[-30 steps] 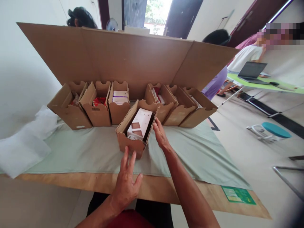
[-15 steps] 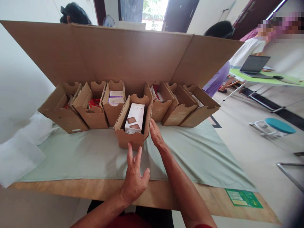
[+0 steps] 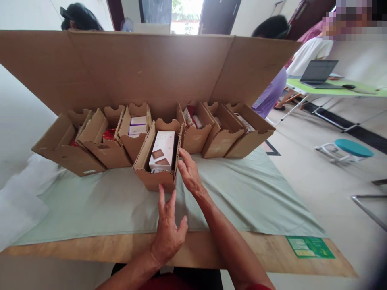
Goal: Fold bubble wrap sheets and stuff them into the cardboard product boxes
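An open-topped cardboard bin stands in front of the row, tilted a little, with a white carton inside it. My left hand is in front of this bin, fingers apart and fingertips at its lower front edge; whether they touch cannot be made out. Along the bin's right side lies my right hand, fingers stretched out, with the fingertips at the cardboard wall. Neither hand is wrapped round anything.
Several similar bins, such as one holding red packets, line up before a tall cardboard panel. A pale green cloth covers the wooden table. White plastic wrap lies left. Other people, a laptop and a blue stool are beyond.
The view has shifted slightly, so most things sit further left. My right hand's fingers have bent a little at the bin's side. The front bin has hardly moved relative to the row.
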Demonstrator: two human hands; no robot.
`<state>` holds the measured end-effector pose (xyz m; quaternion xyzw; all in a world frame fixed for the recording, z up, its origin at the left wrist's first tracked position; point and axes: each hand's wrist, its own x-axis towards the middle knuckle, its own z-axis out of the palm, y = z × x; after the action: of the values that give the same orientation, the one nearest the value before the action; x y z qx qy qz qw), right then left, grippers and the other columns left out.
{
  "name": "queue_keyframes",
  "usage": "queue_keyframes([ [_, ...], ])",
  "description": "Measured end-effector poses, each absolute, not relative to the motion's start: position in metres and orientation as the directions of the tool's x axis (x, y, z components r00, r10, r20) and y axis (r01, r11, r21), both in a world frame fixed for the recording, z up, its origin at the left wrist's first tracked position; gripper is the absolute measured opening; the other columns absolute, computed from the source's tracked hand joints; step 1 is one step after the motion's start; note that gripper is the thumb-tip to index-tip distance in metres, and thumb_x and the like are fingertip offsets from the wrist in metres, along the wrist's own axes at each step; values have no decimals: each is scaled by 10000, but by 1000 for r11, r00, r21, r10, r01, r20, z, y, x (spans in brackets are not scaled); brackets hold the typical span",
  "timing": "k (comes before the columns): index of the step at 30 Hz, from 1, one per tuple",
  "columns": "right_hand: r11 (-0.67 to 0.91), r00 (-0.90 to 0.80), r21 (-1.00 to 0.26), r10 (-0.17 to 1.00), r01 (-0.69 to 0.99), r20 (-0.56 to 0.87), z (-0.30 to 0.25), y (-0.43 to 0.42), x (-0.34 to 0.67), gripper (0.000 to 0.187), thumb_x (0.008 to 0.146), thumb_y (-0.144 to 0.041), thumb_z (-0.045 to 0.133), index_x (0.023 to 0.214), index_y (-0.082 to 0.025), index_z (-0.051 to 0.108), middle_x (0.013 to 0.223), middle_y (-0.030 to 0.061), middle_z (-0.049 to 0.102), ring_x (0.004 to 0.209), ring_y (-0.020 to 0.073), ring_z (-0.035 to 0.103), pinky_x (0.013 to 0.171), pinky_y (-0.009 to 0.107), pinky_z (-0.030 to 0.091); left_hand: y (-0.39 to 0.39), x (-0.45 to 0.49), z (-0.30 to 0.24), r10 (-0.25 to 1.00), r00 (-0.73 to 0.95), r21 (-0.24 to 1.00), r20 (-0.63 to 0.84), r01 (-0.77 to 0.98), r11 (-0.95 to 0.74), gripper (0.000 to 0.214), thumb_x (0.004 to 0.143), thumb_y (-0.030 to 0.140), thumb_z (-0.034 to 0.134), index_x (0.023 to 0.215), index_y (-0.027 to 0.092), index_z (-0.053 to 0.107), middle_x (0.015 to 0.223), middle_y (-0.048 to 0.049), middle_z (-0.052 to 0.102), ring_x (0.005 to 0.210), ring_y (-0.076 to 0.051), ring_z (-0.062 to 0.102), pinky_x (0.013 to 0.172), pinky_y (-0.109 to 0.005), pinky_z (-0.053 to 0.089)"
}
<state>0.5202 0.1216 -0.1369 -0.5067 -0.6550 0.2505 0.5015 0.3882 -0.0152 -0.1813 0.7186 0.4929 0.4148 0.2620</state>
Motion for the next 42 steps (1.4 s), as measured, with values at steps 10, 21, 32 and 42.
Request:
queue_keyframes([
  [10, 377, 47, -874, 911, 305, 410, -136, 120, 516, 764, 955, -768, 371, 1504, -256, 511, 1561, 118, 493, 1442, 281, 456, 1224, 486, 331, 10, 395, -185, 921, 184, 808, 343, 443, -389, 866, 854, 97, 581, 1617, 298, 223, 1739, -113, 36, 1606, -343, 117, 1252, -602, 306],
  [21, 123, 176, -621, 900, 774, 399, -78, 166, 590, 568, 924, -333, 539, 1478, -209, 527, 953, 60, 765, 816, 238, 700, 850, 391, 545, 122, 419, -176, 921, 227, 842, 317, 380, -383, 679, 767, 140, 660, 1430, 202, 530, 1699, -154, 195, 1564, -377, 255, 1250, -589, 311],
  [32, -135, 176, -153, 938, 979, 299, -47, 173, 586, 265, 955, -314, 537, 1108, -218, 731, 967, 130, 781, 918, 308, 719, 751, 355, 498, 141, 360, -178, 893, -135, 842, 429, 417, -342, 641, 776, 182, 626, 1405, 179, 497, 1287, -144, 543, 1213, -289, 578, 1058, -499, 510],
  [42, 147, -26, -304, 929, 941, 370, -32, 148, 564, 488, 954, -303, 548, 1440, -259, 558, 906, 29, 778, 857, 257, 722, 788, 346, 506, 158, 361, -172, 924, -130, 894, 359, 332, -300, 746, 775, 191, 628, 1489, 182, 414, 1386, -164, 527, 1261, -295, 555, 1044, -481, 517],
])
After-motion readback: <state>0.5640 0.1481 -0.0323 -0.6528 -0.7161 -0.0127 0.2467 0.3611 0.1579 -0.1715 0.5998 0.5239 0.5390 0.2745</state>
